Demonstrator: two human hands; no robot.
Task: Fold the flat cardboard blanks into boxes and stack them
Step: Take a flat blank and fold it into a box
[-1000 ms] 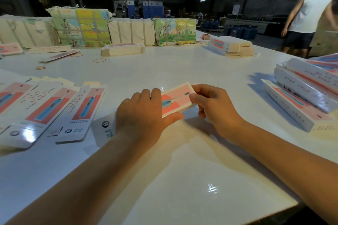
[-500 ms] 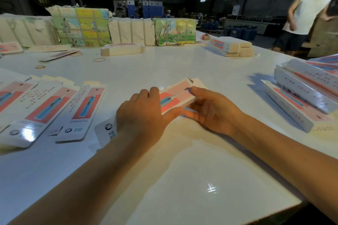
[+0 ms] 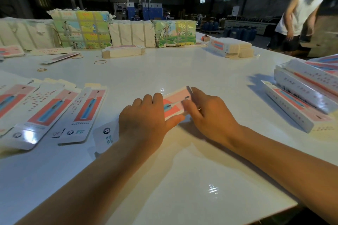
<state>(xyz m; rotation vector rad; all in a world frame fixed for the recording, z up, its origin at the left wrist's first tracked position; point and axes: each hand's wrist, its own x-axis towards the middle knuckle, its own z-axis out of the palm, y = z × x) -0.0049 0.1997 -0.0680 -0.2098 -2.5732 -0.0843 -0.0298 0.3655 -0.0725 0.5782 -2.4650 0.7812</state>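
A long pink-and-white cardboard box [image 3: 175, 103] lies on the white table [image 3: 182, 170] in front of me. My left hand [image 3: 146, 120] grips its middle, fingers over the top and thumb along the near side. My right hand [image 3: 206, 115] holds the box's far end, fingers curled at the end flap, which they mostly hide. Several flat blanks [image 3: 54, 109] are fanned out at the left. Folded boxes [image 3: 303, 95] are stacked at the right.
Wrapped bundles [image 3: 82, 29] line the table's far edge, with short piles of blanks [image 3: 122, 52] and boxes [image 3: 230, 48] before them. Rubber bands [image 3: 100, 62] lie at the back left. A person in a white top [image 3: 300, 16] stands at the far right.
My right hand has moved from beside the box's far end onto it, its fingers now wrapped over the end flap. My left hand has stayed on the box. The person at the right has shifted.
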